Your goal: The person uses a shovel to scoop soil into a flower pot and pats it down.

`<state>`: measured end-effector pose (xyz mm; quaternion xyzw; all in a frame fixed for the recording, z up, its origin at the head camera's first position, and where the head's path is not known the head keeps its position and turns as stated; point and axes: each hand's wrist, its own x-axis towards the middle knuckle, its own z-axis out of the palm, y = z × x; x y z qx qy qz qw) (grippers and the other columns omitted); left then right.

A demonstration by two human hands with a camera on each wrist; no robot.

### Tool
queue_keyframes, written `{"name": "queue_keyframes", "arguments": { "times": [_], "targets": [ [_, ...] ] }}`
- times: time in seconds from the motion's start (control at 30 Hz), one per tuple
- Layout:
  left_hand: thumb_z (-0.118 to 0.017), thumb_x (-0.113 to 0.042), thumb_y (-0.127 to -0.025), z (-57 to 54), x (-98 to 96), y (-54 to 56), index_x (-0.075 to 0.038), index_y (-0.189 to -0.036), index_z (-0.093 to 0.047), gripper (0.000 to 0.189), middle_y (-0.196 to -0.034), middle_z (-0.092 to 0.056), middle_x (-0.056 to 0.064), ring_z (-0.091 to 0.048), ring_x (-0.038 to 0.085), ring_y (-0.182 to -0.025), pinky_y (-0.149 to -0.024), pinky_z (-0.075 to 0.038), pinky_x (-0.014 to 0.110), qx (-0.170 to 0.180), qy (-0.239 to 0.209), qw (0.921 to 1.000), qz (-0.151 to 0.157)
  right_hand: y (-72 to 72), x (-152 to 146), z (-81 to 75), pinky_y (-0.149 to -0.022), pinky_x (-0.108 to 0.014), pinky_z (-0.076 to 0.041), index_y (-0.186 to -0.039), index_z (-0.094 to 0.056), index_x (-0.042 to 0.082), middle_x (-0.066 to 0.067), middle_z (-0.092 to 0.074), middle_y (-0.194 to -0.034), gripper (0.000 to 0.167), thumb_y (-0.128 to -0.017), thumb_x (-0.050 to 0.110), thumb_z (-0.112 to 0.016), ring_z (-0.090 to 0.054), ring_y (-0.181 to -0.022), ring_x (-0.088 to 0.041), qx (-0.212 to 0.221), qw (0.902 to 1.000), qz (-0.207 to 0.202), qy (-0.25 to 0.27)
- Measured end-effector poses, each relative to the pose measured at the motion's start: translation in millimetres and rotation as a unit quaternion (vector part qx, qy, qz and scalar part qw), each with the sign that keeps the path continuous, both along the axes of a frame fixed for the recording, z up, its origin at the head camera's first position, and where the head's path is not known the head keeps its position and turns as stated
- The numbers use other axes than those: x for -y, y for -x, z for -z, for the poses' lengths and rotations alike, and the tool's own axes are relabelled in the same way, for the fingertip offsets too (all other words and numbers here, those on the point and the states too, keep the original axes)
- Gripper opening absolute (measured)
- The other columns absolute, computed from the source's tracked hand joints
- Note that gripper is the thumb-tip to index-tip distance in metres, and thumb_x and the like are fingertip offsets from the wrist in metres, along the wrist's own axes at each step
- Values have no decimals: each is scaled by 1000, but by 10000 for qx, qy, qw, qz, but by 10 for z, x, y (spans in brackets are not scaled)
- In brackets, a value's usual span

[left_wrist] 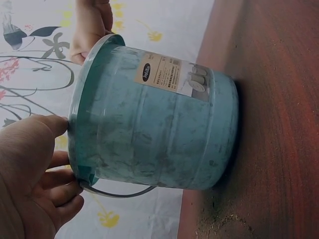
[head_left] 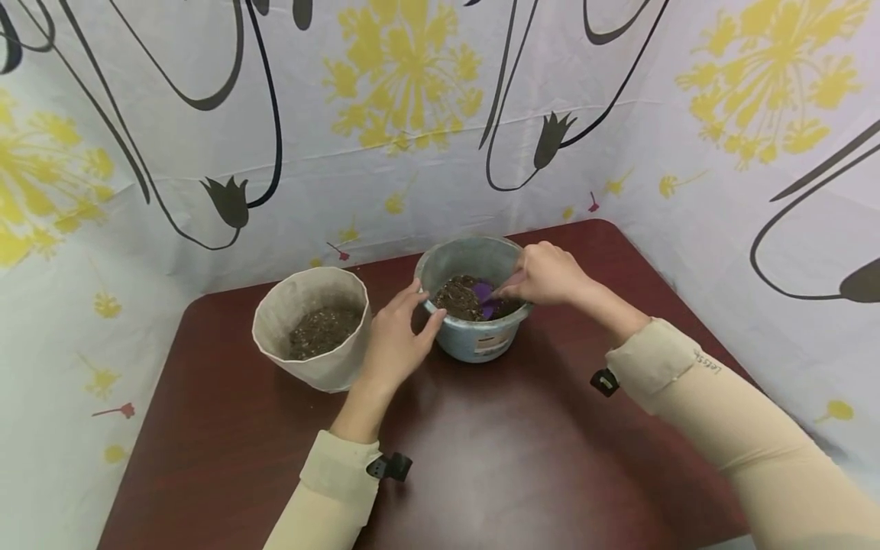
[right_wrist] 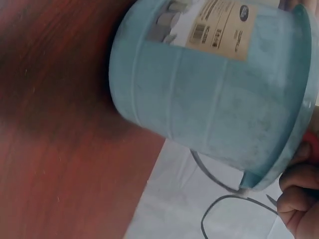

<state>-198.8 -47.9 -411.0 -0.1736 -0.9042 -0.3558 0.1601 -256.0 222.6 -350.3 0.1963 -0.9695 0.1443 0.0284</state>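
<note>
Teal bucket best steadied at rim by spread left hand, soil inside turned by right hand gripping purple trowel

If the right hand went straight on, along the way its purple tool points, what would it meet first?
Most likely the soil in the blue bucket: the purple tool held by the right hand already seems to touch it. How deep the soil goes, I cannot tell.
</note>
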Motion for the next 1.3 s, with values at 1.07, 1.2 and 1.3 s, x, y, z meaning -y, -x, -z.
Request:
{"name": "queue_keyframes", "arguments": {
  "times": [1.07, 1.2, 1.3],
  "targets": [
    [-67, -41, -98, 0, -29, -49, 1, -129, -66, 52, -145, -57, 12, -59, 33, -127, -106, -48, 46, -277, 330, 9989, -191, -239, -291, 63, -48, -29, -21, -83, -84, 35, 11, -65, -57, 31, -72, 63, -82, -26, -58, -4, 974, 9562, 848, 2628],
    [-67, -40, -97, -10, -31, -51, 1, -128, -67, 51, -143, -59, 11, -59, 31, -127, -105, -49, 46, -337, 361, 9986, -193, -267, -362, 69, -48, -29, -18, -69, -80, 21, 10, -51, -51, 43, -70, 64, -84, -22, -59, -7, 962, 9498, 990, 2809],
    [-68, -40, -97, -11, -31, -55, 0, -127, -69, 50, -142, -60, 11, -60, 31, -126, -104, -49, 47, -380, 357, 9984, -200, -283, -421, 74, -47, -29, -14, -58, -71, 14, 9, -30, -51, 53, -67, 64, -86, -17, -59, -9, 829, 9477, 1157, 2856]
  ]
}}
